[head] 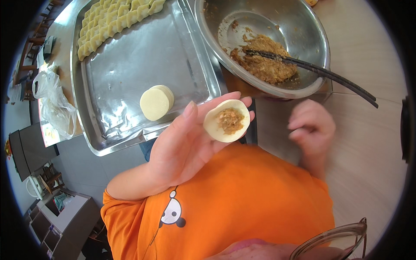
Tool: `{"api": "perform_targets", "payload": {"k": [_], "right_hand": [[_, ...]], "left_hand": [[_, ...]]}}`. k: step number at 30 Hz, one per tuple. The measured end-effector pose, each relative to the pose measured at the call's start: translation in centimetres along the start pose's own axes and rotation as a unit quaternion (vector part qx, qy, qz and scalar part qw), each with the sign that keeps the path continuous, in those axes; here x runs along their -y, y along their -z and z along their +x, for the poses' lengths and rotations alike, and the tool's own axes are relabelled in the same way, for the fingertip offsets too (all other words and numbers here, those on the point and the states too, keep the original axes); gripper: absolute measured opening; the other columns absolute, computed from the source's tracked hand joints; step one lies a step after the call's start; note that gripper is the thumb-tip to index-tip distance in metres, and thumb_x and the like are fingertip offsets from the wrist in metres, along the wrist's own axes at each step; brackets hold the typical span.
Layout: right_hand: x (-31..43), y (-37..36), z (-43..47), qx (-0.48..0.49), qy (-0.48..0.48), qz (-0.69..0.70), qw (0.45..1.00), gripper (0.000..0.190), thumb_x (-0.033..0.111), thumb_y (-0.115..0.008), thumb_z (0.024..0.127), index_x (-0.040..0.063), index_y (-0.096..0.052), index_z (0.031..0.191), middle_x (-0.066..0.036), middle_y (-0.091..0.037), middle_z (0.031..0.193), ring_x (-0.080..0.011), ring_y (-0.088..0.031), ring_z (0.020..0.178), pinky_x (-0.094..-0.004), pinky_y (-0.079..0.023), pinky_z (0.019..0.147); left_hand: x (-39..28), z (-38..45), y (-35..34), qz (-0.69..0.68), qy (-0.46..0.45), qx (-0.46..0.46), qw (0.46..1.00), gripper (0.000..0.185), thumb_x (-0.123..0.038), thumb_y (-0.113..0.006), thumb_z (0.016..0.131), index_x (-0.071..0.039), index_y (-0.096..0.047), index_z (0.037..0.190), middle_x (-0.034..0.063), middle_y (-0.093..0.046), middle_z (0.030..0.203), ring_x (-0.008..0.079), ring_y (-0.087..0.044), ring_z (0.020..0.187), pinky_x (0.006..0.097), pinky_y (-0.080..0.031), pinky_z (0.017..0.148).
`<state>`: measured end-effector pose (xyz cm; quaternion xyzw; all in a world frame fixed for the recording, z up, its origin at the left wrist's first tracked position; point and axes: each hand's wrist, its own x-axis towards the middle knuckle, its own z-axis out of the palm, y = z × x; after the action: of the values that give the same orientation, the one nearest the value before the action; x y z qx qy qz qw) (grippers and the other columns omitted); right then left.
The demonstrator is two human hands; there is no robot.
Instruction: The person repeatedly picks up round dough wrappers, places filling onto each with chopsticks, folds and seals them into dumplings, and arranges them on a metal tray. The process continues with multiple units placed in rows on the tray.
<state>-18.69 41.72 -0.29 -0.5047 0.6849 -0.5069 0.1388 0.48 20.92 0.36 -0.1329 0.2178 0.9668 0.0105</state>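
A round dumpling wrapper (pixel 211 127) with a mound of brown filling (pixel 230 121) at its middle lies flat on the fingers of my left hand (pixel 185 143), palm up, thumb apart. My right hand (pixel 312 125), blurred, is below the steel bowl's rim with its fingers curled; nothing shows in it. A small stack of round wrappers (pixel 155 104) rests on the metal tray (pixel 139 65) beyond my left hand. Rows of folded dumplings (pixel 110 24) fill the tray's far left corner. Inside the steel bowl (pixel 312 39) is more filling (pixel 266 61), with dark chopsticks (pixel 328 73) leaning over the rim.
A clear plastic bag (pixel 53 100) lies on the table left of the tray. The tray's near edge runs just beyond my left forearm, and the bowl adjoins its right side. Wooden chairs and a cabinet (pixel 73 214) stand farther off at the left.
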Motion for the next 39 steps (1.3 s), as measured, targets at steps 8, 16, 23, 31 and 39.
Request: {"api": "perform_targets", "payload": {"k": [8, 16, 23, 31, 39], "right_hand": [[1.7, -6.9, 3.7, -0.061, 0.32, -0.176, 0.929, 0.021, 0.015, -0.081, 0.065, 0.017, -0.072, 0.083, -0.001, -0.066, 0.107, -0.0184, -0.051, 0.086, -0.0288, -0.043, 0.073], [3.0, -7.6, 3.8, -0.002, 0.192, -0.078, 0.978, 0.026, 0.016, -0.085, 0.065, 0.017, -0.073, 0.088, -0.004, -0.058, 0.11, -0.0212, -0.046, 0.092, -0.0314, -0.038, 0.075], [3.4, -8.6, 3.9, -0.019, 0.144, 0.002, 0.989, 0.027, 0.011, -0.086, 0.064, 0.015, -0.07, 0.085, -0.006, -0.056, 0.109, -0.0181, -0.049, 0.092, -0.0276, -0.039, 0.071], [3.7, -8.8, 4.0, 0.028, 0.135, 0.015, 0.99, 0.03, 0.018, -0.088, 0.065, 0.014, -0.071, 0.089, -0.01, -0.048, 0.115, -0.0207, -0.045, 0.097, -0.0296, -0.037, 0.077], [2.8, -10.5, 3.4, -0.038, 0.189, 0.088, 0.977, 0.025, 0.019, -0.087, 0.062, 0.017, -0.075, 0.084, -0.004, -0.059, 0.11, -0.0249, -0.046, 0.1, -0.0329, -0.041, 0.081]], "left_hand": [[0.5, -1.0, 0.6, -0.002, -0.023, 0.041, 0.999, 0.065, -0.045, -0.036, 0.102, 0.001, -0.031, 0.148, 0.0142, -0.037, 0.151, 0.0241, -0.036, 0.138, 0.0398, -0.029, 0.113], [1.0, -1.8, 1.0, 0.244, -0.12, 0.078, 0.959, 0.06, 0.005, -0.059, 0.089, 0.003, -0.037, 0.145, 0.0115, -0.05, 0.139, 0.0177, -0.049, 0.126, 0.0319, -0.039, 0.104], [0.7, -2.6, 0.9, 0.443, -0.165, 0.021, 0.881, 0.048, 0.005, -0.06, 0.087, 0.001, -0.052, 0.134, 0.0119, -0.064, 0.12, 0.0208, -0.063, 0.11, 0.0294, -0.048, 0.093], [0.6, -3.2, 1.0, 0.473, -0.206, 0.01, 0.857, 0.049, 0.007, -0.057, 0.085, 0.001, -0.052, 0.133, 0.0157, -0.063, 0.122, 0.0273, -0.063, 0.112, 0.0313, -0.049, 0.092], [0.3, -2.3, 2.0, 0.558, -0.309, 0.008, 0.77, 0.054, 0.004, -0.067, 0.076, -0.003, -0.057, 0.128, 0.0114, -0.064, 0.102, 0.0261, -0.063, 0.09, 0.0305, -0.051, 0.078]]}}
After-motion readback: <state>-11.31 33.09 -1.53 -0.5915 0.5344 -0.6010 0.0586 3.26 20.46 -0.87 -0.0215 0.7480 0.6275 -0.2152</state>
